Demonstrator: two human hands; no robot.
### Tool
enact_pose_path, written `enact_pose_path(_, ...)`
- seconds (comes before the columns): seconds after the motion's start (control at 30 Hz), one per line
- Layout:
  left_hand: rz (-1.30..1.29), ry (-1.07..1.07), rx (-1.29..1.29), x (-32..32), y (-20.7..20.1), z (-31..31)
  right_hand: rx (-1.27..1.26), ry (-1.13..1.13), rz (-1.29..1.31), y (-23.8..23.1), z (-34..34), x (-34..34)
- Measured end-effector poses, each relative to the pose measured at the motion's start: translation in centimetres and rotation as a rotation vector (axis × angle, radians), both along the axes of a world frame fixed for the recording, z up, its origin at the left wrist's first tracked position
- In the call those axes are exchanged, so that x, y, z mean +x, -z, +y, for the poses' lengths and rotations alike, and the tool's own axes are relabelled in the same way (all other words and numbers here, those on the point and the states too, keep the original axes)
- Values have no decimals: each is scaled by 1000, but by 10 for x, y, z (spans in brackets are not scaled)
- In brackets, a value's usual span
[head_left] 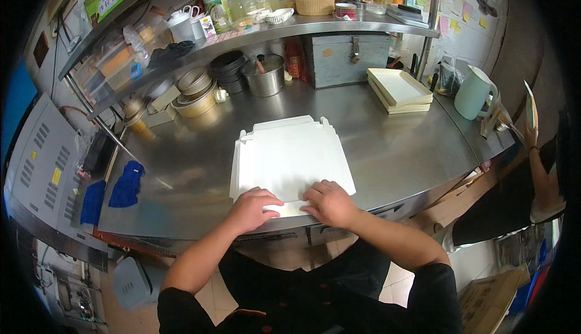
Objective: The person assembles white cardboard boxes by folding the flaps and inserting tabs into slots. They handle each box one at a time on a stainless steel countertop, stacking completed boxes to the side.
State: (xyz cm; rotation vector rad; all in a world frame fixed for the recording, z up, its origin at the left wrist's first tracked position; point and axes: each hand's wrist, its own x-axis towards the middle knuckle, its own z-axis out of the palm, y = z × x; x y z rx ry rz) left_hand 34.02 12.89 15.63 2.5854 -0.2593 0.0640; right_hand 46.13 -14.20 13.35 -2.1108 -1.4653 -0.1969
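Two bare hands press down on the near edge of a flat white cardboard sheet (290, 158), an unfolded box blank lying on the steel surface (399, 146). The sheet sits just in front of the person, at the near middle of the surface. Its long axis runs away from the person toward the back shelf, and its tabbed far edge points at the metal pots (264, 75). A narrow near flap lies under the fingers along the surface's front edge.

The left hand (253, 208) rests palm down on the sheet's near left corner, its fingers curled and pressed together onto the flap. The right hand (328, 202) lies just beside it, knuckles up, fingers bent and pressed flat on the same flap. Neither grip closes around anything; both push flat on the cardboard. Both forearms come up from the lower edge and angle inward, so the hands nearly meet.

A stack of cream trays (399, 89) sits well apart at the far right, near a pale green jug (475, 93). Blue cloths (126, 185) hang at the left edge.
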Motion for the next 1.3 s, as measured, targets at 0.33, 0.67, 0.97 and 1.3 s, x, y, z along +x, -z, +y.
enact_pose_path(0.33,-85,-34,215,-23,0,-30,-18,-80,-38,-13,-4,-9)
enact_pose_path(0.67,-379,49,371,1,-29,-4,-43,-120,-77,-52,9,14)
enact_pose_path(0.97,-545,-176,300,-24,38,-37,-16,46,-174,18,7,-14)
enact_pose_path(1.3,-475,-246,184,-3,50,-54,-24,153,-177,27,33,-32)
